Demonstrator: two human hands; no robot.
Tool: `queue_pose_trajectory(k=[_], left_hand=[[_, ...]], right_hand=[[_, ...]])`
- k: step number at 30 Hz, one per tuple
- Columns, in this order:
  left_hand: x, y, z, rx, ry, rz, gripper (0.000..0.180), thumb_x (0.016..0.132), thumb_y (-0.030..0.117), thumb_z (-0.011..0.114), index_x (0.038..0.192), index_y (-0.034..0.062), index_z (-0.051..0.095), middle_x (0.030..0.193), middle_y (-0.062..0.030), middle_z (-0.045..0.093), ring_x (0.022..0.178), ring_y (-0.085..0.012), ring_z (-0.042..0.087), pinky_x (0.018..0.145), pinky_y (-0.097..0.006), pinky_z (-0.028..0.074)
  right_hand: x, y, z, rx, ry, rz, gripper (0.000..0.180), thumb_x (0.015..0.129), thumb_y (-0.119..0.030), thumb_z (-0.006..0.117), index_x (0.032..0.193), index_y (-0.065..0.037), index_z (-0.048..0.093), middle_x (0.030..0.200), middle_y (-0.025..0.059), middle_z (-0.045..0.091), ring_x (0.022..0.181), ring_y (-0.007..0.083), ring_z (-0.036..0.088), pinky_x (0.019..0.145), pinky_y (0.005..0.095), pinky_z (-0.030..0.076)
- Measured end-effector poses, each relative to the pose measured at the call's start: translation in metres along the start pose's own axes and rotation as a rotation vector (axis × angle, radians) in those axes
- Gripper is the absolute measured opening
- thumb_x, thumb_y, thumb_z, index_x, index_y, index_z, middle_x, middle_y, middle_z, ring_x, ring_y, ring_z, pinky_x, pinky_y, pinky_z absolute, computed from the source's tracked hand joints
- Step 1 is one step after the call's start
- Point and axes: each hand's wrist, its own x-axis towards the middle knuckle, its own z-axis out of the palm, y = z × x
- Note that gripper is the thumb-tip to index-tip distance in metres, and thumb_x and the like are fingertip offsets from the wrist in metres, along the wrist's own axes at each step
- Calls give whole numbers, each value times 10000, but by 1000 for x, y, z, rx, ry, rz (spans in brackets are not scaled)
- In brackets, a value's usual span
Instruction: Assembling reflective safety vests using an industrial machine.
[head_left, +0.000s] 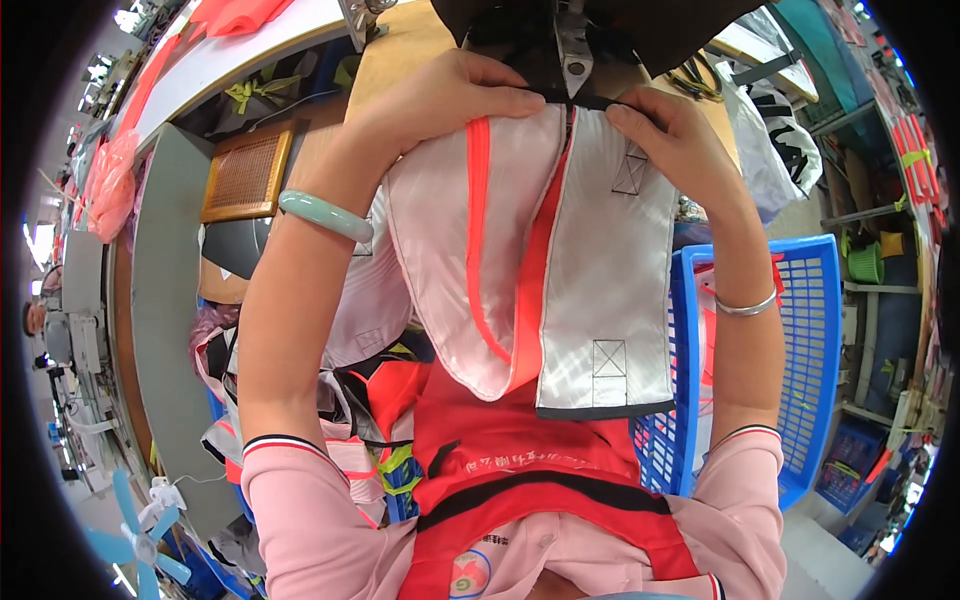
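My left hand (pixel 440 100) presses flat on the top left of a silver-white fabric piece (pixel 600 260) with orange trim and black edge binding. My right hand (pixel 665 135) pinches the same piece at its top right edge. Both hands hold the fabric under the metal presser foot (pixel 573 60) of a sewing machine on a wooden table (pixel 395 45). The fabric hangs down toward my lap over an orange-red garment (pixel 520 450). A pale green bangle is on my left wrist and a silver one on my right.
A blue plastic basket (pixel 815 340) stands at my right with fabric inside. A pile of finished silver and orange pieces (pixel 350 400) lies at my left. A woven brown panel (pixel 245 175) and a grey table sit farther left. Shelves with goods line the right side.
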Motion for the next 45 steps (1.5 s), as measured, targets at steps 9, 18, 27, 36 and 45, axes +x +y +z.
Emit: queue_pose_trajectory(k=[9,18,27,36,45], left_hand=[[-19,5,-3,-326,43,-115,295,869,242,690,1031,-4,686,880,3,669,796,-45,586,741,-200,469],[-56,30,68,91,-518,232,372,861,341,628,1011,0,616,810,-63,629,755,-114,547,684,-283,448],[-97,2,118,-501,-472,-157,413,931,408,557,1075,28,629,773,-15,589,674,-99,532,604,-236,438],[-315,-154,47,299,758,-265,274,931,169,544,1125,-8,620,1069,-140,668,976,-236,645,862,-312,487],[-445,-226,104,745,564,-619,381,751,262,733,1084,106,635,1057,-90,625,1076,-305,553,873,-483,443]], right_hand=[[-21,-5,-35,143,107,188,277,907,-261,599,945,8,653,736,-6,573,695,87,495,629,245,423],[-149,-69,34,-324,-148,-385,206,820,-233,677,962,-100,608,826,87,591,581,252,617,486,350,485],[-165,-67,70,-614,-153,-175,253,866,-228,615,1072,-94,553,746,116,661,616,308,638,510,406,487],[-240,-32,44,-366,-64,-27,114,844,-60,684,910,-10,605,699,118,606,570,210,576,529,298,421],[-265,-46,22,-339,-52,-58,78,860,-39,666,894,1,608,693,60,581,554,124,508,515,250,376]])
